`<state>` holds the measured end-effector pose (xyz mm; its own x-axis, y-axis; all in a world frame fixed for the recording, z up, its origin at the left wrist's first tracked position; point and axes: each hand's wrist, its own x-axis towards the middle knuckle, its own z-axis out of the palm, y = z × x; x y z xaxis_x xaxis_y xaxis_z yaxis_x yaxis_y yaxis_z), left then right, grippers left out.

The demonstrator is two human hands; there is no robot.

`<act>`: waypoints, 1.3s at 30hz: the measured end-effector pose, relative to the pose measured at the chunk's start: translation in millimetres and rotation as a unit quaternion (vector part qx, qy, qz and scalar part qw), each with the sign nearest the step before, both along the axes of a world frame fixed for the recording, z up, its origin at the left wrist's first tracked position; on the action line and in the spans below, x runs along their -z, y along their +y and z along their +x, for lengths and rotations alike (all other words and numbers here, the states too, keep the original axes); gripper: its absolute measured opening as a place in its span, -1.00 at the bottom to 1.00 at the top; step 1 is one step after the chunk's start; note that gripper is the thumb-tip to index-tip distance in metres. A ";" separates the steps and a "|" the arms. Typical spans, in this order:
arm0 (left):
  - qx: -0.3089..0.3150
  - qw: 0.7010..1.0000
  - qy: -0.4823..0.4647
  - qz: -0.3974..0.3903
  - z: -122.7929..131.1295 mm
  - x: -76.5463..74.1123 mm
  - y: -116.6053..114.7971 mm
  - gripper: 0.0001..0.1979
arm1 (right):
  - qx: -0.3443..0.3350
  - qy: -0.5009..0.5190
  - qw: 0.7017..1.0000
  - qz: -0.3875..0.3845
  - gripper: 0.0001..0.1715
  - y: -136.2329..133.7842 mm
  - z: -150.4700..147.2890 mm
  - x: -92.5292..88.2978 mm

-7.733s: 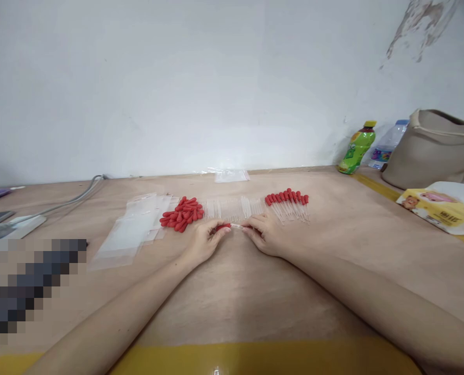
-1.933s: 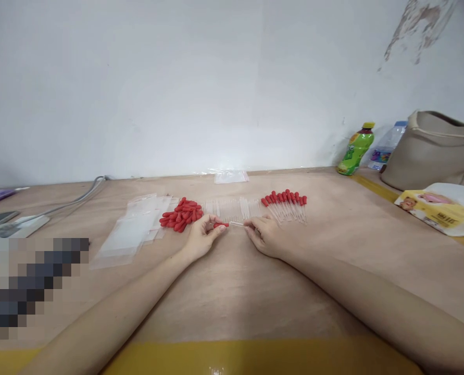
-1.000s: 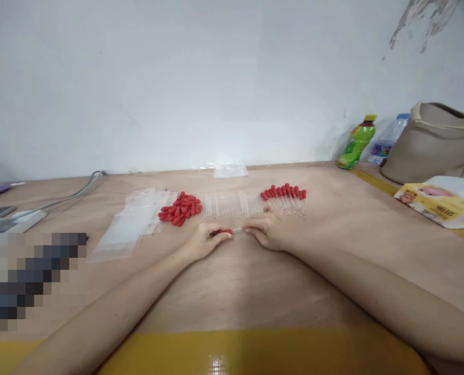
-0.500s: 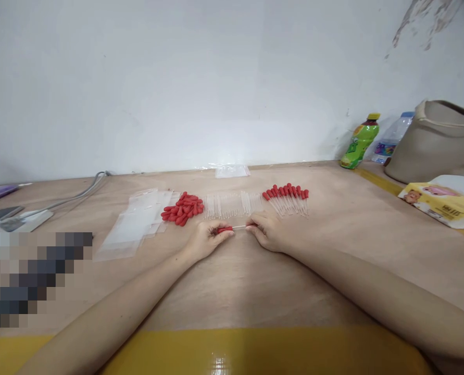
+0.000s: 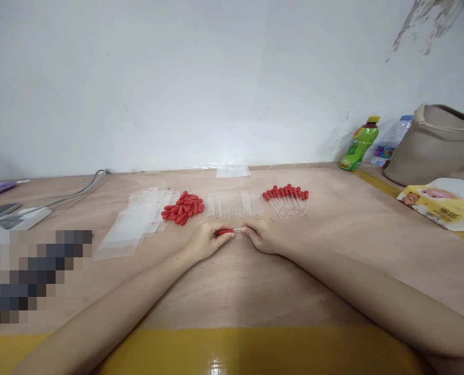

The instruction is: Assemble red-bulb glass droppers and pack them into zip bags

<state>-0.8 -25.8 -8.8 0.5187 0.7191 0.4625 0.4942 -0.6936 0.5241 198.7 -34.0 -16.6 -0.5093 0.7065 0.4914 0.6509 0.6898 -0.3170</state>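
Observation:
My left hand (image 5: 207,240) is closed around a red rubber dropper bulb (image 5: 225,231), its open end facing right. Between the fingertips of my right hand (image 5: 262,235) is a thin clear dropper tube (image 5: 237,230). The tube's left end meets or sits inside the bulb's mouth; how deep it goes cannot be seen. Just beyond my left hand lies a heap of loose red bulbs (image 5: 183,208). A row of clear tubes (image 5: 226,204) lies behind both hands. Past my right hand, several droppers with red bulbs fitted (image 5: 288,197) lie side by side.
Clear plastic bags (image 5: 128,229) lie spread left of the bulbs, and another bag (image 5: 233,171) rests by the wall. A grey cable (image 5: 79,195) runs along the left. At right stand a green bottle (image 5: 360,145), a clear bottle (image 5: 390,140), a beige bag (image 5: 435,146) and a yellow-white package (image 5: 442,205).
My right hand has moved slightly left toward my left hand, and less of the tube shows between them. The bulb stays in my left hand.

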 end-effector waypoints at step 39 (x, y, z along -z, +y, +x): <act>-0.030 0.996 -0.004 -0.087 -1.8 -0.7 7.1 -0.80 | 0.417 -0.039 0.901 -0.116 -0.68 54.6 56.5 -30.3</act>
